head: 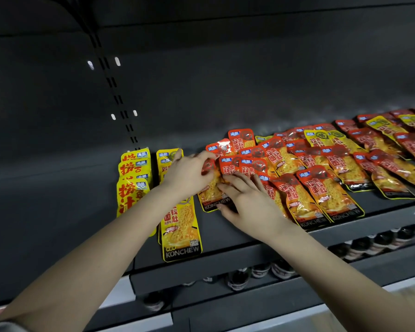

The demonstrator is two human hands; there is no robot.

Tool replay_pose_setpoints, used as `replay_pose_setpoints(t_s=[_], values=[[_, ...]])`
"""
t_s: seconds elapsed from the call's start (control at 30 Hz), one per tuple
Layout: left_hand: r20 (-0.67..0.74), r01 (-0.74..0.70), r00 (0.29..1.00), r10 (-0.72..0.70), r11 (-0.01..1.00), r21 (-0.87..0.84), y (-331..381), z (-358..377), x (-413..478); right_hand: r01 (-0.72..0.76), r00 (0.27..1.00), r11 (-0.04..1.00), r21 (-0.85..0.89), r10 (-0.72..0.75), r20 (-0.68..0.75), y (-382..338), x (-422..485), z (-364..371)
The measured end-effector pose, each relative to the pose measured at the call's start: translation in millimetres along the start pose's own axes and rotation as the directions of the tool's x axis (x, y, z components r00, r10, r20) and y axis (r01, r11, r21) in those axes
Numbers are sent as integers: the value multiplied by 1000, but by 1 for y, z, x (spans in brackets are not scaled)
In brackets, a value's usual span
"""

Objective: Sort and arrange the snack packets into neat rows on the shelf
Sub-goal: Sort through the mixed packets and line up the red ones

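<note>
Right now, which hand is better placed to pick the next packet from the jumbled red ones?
Probably right. The right hand lies flat at the edge of the jumbled red packets, which spread off to its side; the left hand grips one red packet beside the yellow stack.

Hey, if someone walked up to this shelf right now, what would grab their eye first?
The jumbled heap of red packets sprawling across the right of the dark shelf stands out first. At its left edge, the left hand grips one red packet while the right hand rests flat on the packets there. Further left, yellow packets lie in tidy overlapping rows.
</note>
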State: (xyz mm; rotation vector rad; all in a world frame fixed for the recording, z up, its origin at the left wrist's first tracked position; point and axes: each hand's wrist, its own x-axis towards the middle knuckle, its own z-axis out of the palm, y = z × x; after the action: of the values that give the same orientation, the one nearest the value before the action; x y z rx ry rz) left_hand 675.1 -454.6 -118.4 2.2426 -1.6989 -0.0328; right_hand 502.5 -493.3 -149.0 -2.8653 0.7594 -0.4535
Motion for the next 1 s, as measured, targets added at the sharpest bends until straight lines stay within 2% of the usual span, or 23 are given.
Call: replay_pose_setpoints(t_s=[0.13,0.27,0.37,0.57,0.87,1.0], values=[[-141,0,990,-19,990,-139,-1,-3,1,-9,1000,1000,3,10,-4,0,0,-1],[-214,-33,977,-26,963,-267,3,-6,2,-12,1000,1000,0,12,-6,1,-1,-5],[-227,-44,974,-30,949,-312,11,-11,6,-3,999,1000,5,3,-34,2,-2,-8],[-198,20,972,-130,878,-478,27,-21,13,-3,998,1000,14,4,-63,8,-1,-19],[-263,-58,962,-76,883,-466,47,-37,37,-38,997,997,60,41,-61,21,7,-44],[-232,-64,972,-35,911,-408,52,-47,47,-38,998,997,70,41,-48,23,15,-52]])
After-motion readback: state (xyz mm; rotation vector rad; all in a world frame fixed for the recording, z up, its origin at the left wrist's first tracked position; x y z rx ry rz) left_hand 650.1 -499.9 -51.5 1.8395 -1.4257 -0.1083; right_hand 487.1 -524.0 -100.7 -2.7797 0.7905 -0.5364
